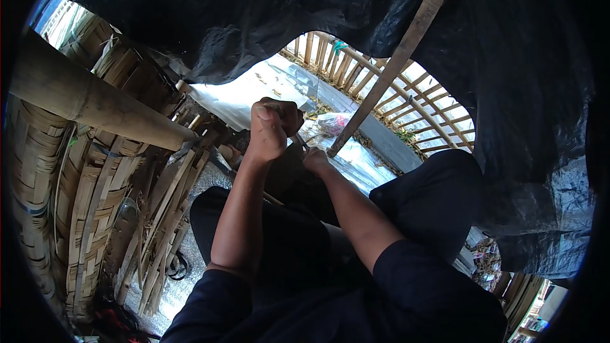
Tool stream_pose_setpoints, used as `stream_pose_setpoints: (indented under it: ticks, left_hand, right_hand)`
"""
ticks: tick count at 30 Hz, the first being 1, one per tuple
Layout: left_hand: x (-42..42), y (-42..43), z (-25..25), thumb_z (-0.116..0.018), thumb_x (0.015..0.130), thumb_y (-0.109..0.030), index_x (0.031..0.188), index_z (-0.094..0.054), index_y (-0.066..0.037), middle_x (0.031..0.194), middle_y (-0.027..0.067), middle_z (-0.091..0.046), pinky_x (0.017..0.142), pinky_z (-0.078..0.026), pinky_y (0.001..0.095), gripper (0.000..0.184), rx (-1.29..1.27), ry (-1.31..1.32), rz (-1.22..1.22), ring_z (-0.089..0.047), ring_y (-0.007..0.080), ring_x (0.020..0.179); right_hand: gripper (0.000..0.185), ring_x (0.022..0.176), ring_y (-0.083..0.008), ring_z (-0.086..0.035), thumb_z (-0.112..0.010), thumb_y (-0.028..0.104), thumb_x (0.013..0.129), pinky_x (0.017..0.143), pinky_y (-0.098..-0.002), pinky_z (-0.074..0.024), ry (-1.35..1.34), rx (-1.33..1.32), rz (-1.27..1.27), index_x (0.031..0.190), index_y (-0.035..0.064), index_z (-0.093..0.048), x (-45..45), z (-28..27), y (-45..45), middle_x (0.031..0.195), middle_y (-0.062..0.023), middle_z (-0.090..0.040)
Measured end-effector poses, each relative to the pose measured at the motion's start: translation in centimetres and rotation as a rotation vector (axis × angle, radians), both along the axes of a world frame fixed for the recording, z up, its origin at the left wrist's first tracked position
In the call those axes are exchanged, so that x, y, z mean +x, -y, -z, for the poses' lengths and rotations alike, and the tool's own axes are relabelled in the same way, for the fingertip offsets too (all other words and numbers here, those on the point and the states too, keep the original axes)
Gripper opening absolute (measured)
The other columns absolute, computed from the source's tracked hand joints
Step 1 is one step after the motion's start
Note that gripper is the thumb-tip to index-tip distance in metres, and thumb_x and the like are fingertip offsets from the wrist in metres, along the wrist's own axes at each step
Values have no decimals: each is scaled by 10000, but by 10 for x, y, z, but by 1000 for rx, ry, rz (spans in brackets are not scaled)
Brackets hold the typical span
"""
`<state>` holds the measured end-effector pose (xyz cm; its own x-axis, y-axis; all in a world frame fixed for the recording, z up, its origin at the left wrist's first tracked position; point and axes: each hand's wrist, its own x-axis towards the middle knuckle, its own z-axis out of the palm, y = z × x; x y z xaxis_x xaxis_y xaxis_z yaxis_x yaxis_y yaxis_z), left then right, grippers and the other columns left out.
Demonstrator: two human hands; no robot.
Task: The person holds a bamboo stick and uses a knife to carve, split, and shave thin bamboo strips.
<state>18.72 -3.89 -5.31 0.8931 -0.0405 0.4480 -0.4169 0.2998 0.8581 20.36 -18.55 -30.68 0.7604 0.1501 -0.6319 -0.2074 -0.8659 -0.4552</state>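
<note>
My left hand [275, 128] is raised in front of me, closed in a fist with the thumb folded over. What it grips is hidden inside the fingers. Lower and to the right, my right hand [316, 161] is closed at the near end of a long, flat bamboo slat [397, 60]. The slat slants up and away to the right, across the dark sheeting. A short, thin greyish piece [300, 142] shows between the two hands; its kind is too small to make out.
Black plastic sheeting [254, 6] hangs ahead and to the right. A thick bamboo pole [108, 108] juts in from the left, above stacked woven bamboo [95, 216] and loose strips [168, 222]. Beyond the opening stand a bamboo lattice fence [426, 105] and a plastic bag [333, 124].
</note>
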Motion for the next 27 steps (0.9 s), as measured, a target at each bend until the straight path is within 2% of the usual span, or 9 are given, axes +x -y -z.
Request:
stream_pose_setpoints:
  ticks: [2, 4, 6, 8, 11, 16, 23, 24, 27]
  left_hand:
    - [0, -4, 1, -278, 820, -751, 470, -296, -63, 420, -19, -263, 393, -190, 260, 772, -20, -12, -23, -258, 92, 384]
    - [-2, -9, 4, -275, 818, -755, 470, -285, -71, 421, -23, -253, 393, -182, 261, 767, -36, -27, -45, -251, 91, 382]
    - [-3, -18, 4, -274, 758, -813, 512, -226, -135, 457, -45, -197, 407, -142, 252, 723, -102, -103, 8, -187, 82, 401]
    - [-5, -26, 1, -254, 758, -817, 518, -239, -142, 456, -46, -189, 405, -144, 256, 717, -90, -111, -25, -176, 87, 399]
    - [-8, -46, -1, -227, 772, -808, 536, -260, -148, 455, -48, -179, 400, -150, 262, 702, -189, -185, -51, -160, 89, 395]
    - [-8, -61, -1, -219, 783, -798, 544, -274, -144, 455, -48, -176, 396, -137, 260, 698, -265, -187, -29, -148, 83, 397]
    - [-6, -13, -7, -245, 794, -781, 550, -271, -127, 492, -47, -182, 410, -159, 251, 699, -90, -148, 12, -205, 81, 414]
    - [-4, -8, -6, -294, 836, -729, 525, -340, -68, 467, -11, -309, 406, -209, 257, 732, -42, -101, 3, -292, 89, 416]
    - [-4, 4, -10, -323, 850, -700, 530, -346, -55, 469, -2, -332, 407, -223, 257, 720, -2, -60, 12, -305, 90, 424]
  right_hand:
    - [357, 969, -375, -606, -362, 257, 939, 850, -454, -472, 219, -17, -103, 1004, -40, -549, -9, -2, 5, 970, -263, -625]
    - [346, 921, -375, -621, -369, 262, 941, 813, -453, -489, 287, -24, -86, 967, -29, -554, -22, 5, 5, 928, -259, -632]
    - [340, 873, -375, -637, -376, 267, 943, 776, -453, -506, 355, -25, -68, 930, -18, -560, -32, 9, 2, 885, -255, -639]
    - [335, 764, -376, -652, -387, 284, 945, 693, -456, -528, 495, -49, -35, 862, 2, -549, -43, 10, -4, 798, -231, -646]
    - [333, 730, -395, -643, -401, 282, 940, 678, -486, -520, 478, -44, 1, 871, -8, -552, -57, -2, -11, 742, -247, -632]
    - [313, 735, -400, -643, -398, 270, 946, 666, -473, -524, 433, -43, 47, 858, 2, -533, -66, -3, -10, 751, -245, -635]
    - [310, 849, -419, -627, -396, 253, 949, 734, -479, -514, 315, 10, 58, 895, -19, -537, -57, 2, -10, 848, -280, -627]
    - [310, 849, -419, -627, -396, 253, 949, 734, -479, -514, 316, 5, 61, 895, -19, -537, -53, 2, -8, 848, -280, -627]
    - [306, 909, -399, -620, -399, 266, 951, 778, -469, -508, 231, -32, -11, 935, -15, -522, -46, 3, -3, 917, -263, -628]
